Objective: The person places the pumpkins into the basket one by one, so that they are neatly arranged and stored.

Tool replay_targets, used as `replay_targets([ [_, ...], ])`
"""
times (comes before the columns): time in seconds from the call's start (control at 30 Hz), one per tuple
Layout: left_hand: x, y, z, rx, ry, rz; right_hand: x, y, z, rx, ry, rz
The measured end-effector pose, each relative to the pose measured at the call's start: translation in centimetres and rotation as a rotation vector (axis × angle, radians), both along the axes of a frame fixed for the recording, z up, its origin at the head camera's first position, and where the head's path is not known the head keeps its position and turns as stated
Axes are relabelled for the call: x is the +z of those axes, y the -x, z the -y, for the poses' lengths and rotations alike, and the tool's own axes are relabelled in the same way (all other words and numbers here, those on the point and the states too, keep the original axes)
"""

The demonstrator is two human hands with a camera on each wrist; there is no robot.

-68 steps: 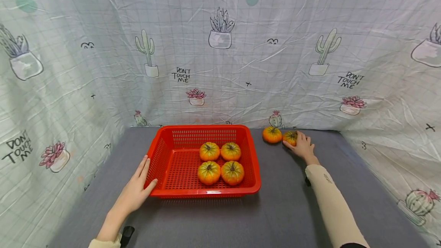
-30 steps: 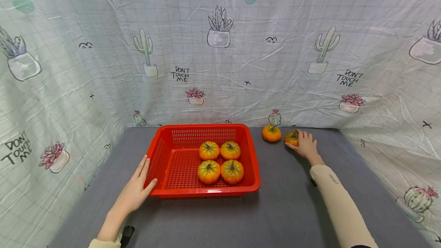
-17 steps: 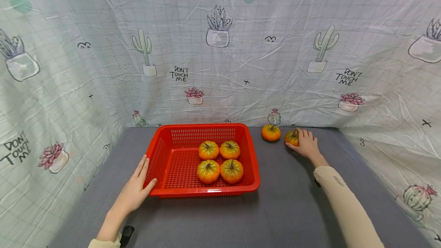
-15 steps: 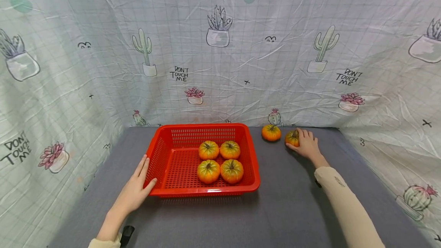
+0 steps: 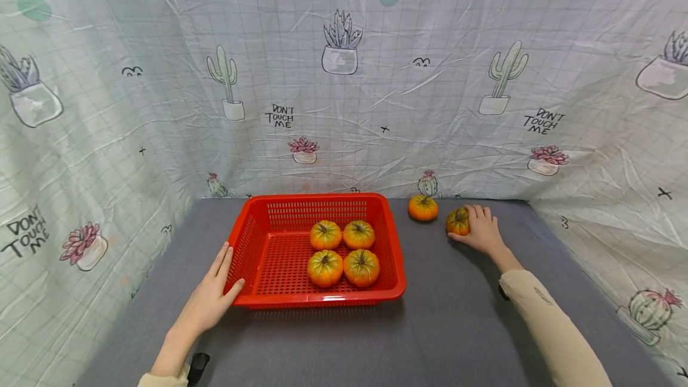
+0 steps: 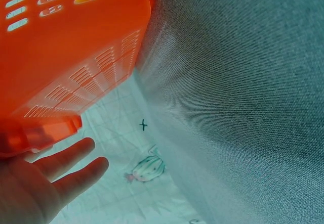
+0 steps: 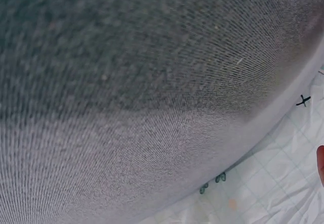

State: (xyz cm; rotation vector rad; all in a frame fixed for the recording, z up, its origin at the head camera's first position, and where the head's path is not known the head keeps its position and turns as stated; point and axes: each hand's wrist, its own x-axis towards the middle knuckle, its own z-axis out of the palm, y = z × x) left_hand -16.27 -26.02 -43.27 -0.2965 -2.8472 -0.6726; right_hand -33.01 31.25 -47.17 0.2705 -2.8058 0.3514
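Note:
My right hand (image 5: 482, 229) grips a small orange-green pumpkin (image 5: 457, 221) at the back right, thumb on its near side and fingers over its right side. Just left of that pumpkin sits another small pumpkin (image 5: 423, 208), apart from it. A red plastic basket (image 5: 322, 299) stands in the middle. My left hand (image 5: 208, 300) rests with straight fingers on its left rim. The left wrist view shows two fingers of that hand extended past the rim of the basket (image 6: 66, 57). Only a fingertip (image 7: 321, 163) of the right hand shows at the right wrist view's edge.
Several small pumpkins, among them one at the front right (image 5: 362, 267), lie in the right half of the basket. Grey cloth (image 5: 344, 351) covers the table. A white curtain (image 5: 387, 160) printed with cacti hangs behind and along both sides.
The pumpkin under my right hand has shifted slightly right and toward me, away from its neighbour, and the right forearm has swung right. My left hand and the basket stay in place.

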Motion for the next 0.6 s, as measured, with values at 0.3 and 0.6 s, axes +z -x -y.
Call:
replay_targets([
  [0.3, 0.1, -0.1, 0.0, 0.004, 0.004, -0.006, 1.3, -0.9, 1.3, 0.072, 0.016, -0.080],
  [0.6, 0.6, -0.1, -0.1, 0.014, 0.038, 0.024, 2.2, -1.8, 3.7, 0.191, 0.043, -0.183],
])
